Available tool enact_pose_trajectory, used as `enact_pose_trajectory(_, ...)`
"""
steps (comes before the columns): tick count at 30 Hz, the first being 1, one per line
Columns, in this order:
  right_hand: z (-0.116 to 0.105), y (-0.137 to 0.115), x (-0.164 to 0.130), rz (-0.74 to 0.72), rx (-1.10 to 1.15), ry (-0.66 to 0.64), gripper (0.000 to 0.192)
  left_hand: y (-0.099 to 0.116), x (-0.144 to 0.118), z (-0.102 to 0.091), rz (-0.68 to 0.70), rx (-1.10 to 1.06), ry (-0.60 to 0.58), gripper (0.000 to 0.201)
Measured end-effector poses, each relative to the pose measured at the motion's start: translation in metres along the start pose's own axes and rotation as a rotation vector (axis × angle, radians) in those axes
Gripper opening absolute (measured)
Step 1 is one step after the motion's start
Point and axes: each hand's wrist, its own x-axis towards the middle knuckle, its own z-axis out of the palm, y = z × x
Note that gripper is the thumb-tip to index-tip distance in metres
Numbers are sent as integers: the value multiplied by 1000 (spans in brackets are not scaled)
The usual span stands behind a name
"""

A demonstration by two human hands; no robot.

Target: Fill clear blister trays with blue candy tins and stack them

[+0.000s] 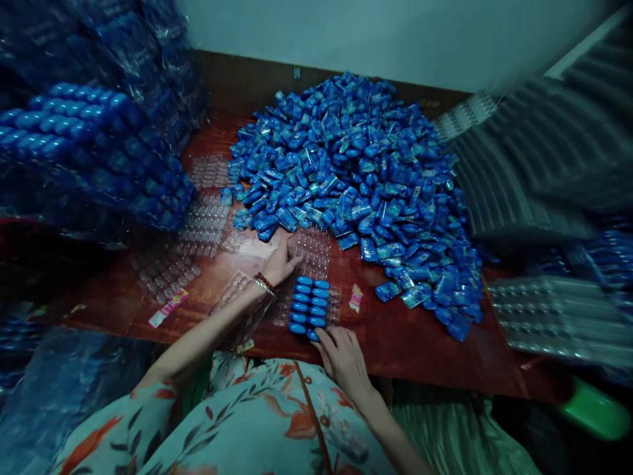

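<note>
One reddish-brown table (415, 349) runs the width of my view, and on it one great heap of blue wrapped packets (356, 158) slopes down from the wall, too many to count. To my left rises one tall stack of blue-filled trays (84, 132); to my right stand stacked empty trays (529, 165), too blurred for me to number. I count at least four loose clear trays (204, 224) on the left part of the table, some overlapping. Between me and the heap lie two more: a far blister tray (312, 251) by the packets and a near blister tray (333, 307) close to my body. My left hand (281, 262) lies palm down at the far one's left edge, fingers partly spread and thumb apart; whether it grips the plastic I can't tell. My right hand (343, 356) is half curled, its fingertips against the nearest of the blue capsule-shaped pieces (318, 302); whether they pinch it or only press is unclear. Two pink printed slips (355, 298) lie on the table, one to each side. The pieces, smallest of all, number about twelve, two columns of six in the near tray.
</note>
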Motion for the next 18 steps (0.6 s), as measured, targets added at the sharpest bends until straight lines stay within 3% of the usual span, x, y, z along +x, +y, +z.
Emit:
enact_pose_trajectory(4,-4,3,-10,31,11,-16,24,9,-43,-36,121,33,132,51)
enact_pose_trajectory(8,1,12,5,61,10,6,23,-17,-114,-71,-109,76,286,47)
enact_pose_trajectory(11,8,21,34,65,-9,16,23,-57,-155,-66,-274,128,384,52)
enact_pose_trajectory(13,12,25,56,54,-34,-9,22,-82,-167,-54,-270,229,483,50)
enact_pose_trajectory(16,16,32,82,50,-87,-35,21,-104,-166,-46,-217,421,632,47)
enact_pose_trajectory(18,18,36,89,67,-96,-20,22,-105,-159,-50,-215,524,694,46)
